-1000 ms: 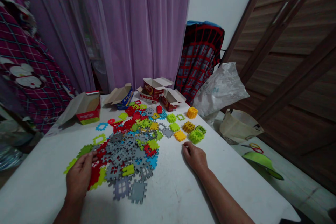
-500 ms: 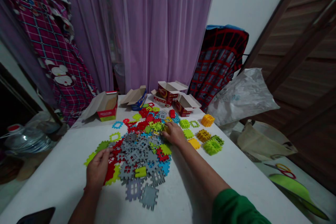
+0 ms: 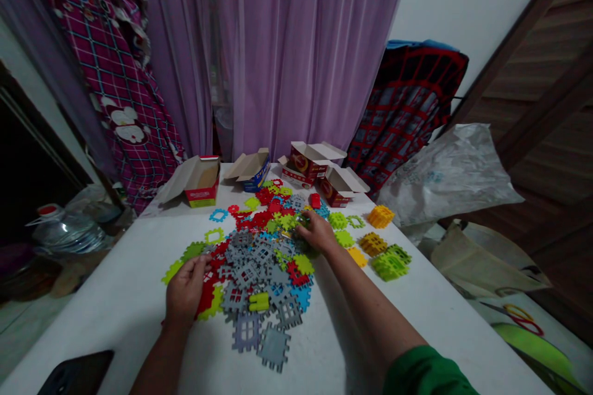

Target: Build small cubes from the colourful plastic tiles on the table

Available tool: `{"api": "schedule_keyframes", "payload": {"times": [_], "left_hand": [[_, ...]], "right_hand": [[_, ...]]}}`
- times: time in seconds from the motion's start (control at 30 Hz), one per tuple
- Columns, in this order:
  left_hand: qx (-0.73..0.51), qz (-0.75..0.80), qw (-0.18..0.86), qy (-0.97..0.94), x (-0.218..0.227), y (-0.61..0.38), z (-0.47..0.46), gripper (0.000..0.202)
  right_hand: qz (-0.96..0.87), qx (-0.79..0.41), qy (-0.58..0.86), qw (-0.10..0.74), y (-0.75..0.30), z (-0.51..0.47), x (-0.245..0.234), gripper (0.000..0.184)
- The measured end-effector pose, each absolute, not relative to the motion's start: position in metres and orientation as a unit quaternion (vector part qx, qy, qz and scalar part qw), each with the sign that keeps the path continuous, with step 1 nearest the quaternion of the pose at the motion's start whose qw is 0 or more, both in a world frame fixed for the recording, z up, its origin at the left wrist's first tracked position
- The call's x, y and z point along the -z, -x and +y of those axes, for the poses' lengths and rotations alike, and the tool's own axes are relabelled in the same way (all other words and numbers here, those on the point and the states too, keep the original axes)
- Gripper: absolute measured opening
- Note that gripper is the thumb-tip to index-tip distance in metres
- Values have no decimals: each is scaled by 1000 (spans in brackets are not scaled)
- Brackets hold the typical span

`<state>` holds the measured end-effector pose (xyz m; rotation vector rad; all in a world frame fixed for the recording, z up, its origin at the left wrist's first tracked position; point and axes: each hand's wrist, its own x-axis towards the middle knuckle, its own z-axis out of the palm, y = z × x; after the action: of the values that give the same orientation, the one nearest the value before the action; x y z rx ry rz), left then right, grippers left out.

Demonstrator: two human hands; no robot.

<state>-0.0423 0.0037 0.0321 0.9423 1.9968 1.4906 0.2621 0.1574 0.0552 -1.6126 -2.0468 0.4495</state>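
A heap of flat interlocking plastic tiles (image 3: pixel 259 259), grey, red, green, blue and yellow, is spread over the white table (image 3: pixel 115 296). My left hand (image 3: pixel 185 290) rests on the heap's left edge, fingers curled over red and green tiles. My right hand (image 3: pixel 317 231) reaches into the far right part of the heap, its fingers bent down among green and grey tiles; what they hold is hidden. Right of that hand stand small built cubes: an orange cube (image 3: pixel 380 216), a dark yellow cube (image 3: pixel 373 243) and a green cube (image 3: pixel 390 262).
Several opened cardboard boxes (image 3: pixel 319 170) line the table's far edge, with a red and green box (image 3: pixel 201 180) at the left. A dark phone (image 3: pixel 76 373) lies at the near left corner. Bags (image 3: pixel 445 179) and a purple curtain (image 3: pixel 296 49) stand beyond.
My right hand moved from the bare table at the right into the far part of the tile heap. The left hand stayed on the heap's left edge. The view shifted left.
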Motion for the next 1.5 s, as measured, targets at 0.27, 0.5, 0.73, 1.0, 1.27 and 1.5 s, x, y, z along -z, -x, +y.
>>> {"api": "schedule_keyframes", "payload": {"times": [0.27, 0.5, 0.73, 1.0, 1.27, 1.5], "left_hand": [[-553, 719, 212, -364, -25, 45, 5, 51], [-558, 713, 221, -364, -29, 43, 5, 51], [-543, 724, 204, -372, -28, 44, 5, 50], [-550, 719, 209, -371, -29, 43, 5, 50], [-555, 708, 211, -383, -28, 43, 4, 49], [-550, 719, 211, -367, -30, 42, 4, 52]], "right_hand": [[-648, -319, 613, 321, -284, 168, -47, 48], [-649, -269, 649, 291, -285, 163, -47, 43], [-658, -161, 696, 237, -299, 138, -52, 35], [-776, -74, 617, 109, -290, 133, -57, 48], [-820, -56, 567, 63, -286, 145, -68, 45], [-834, -29, 541, 103, -307, 162, -78, 67]]}}
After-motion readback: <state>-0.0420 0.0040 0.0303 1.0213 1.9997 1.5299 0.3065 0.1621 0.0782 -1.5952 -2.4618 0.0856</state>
